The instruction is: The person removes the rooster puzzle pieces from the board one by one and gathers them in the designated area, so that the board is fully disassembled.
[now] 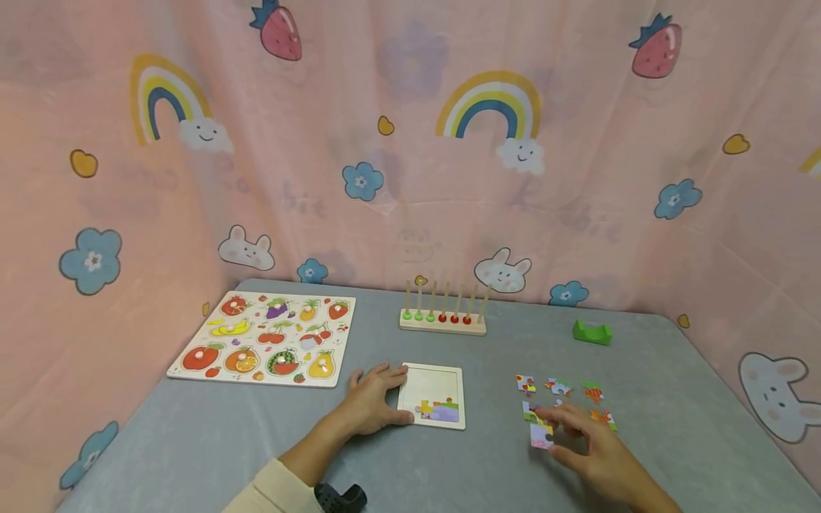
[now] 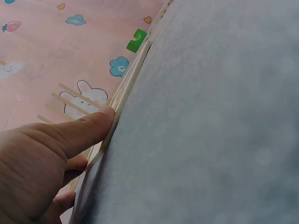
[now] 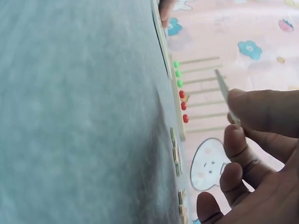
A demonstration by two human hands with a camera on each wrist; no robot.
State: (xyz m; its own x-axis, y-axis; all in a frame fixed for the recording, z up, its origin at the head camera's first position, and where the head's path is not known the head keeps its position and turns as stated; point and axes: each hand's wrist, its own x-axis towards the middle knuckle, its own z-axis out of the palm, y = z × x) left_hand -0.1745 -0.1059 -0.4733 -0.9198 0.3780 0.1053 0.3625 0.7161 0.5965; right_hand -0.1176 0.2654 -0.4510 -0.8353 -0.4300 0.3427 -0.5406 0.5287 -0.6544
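At a grey table (image 1: 462, 470), a spread left hand (image 1: 370, 403) and a pinching right hand (image 1: 593, 450) work: the left touches a square pale-wood puzzle tray (image 1: 431, 381), filled only at lower right; the right grips a flat lilac-and-yellow jigsaw piece (image 1: 541, 435), multicoloured loose pieces (image 1: 560, 387) unplaced nearby.

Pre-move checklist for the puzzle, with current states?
1. Left hand steadying puzzle tray: ok, it holds the left edge.
2. Right hand pinching a puzzle piece: ok.
3. Held piece clear of tabletop: ok, raised in the right wrist view.
4. Room in tray: ok, assembled pieces occupy only the near part.
5. Held piece's fit: cannot tell.
6. All pieces in tray: not ok, loose pieces lie near the right hand.
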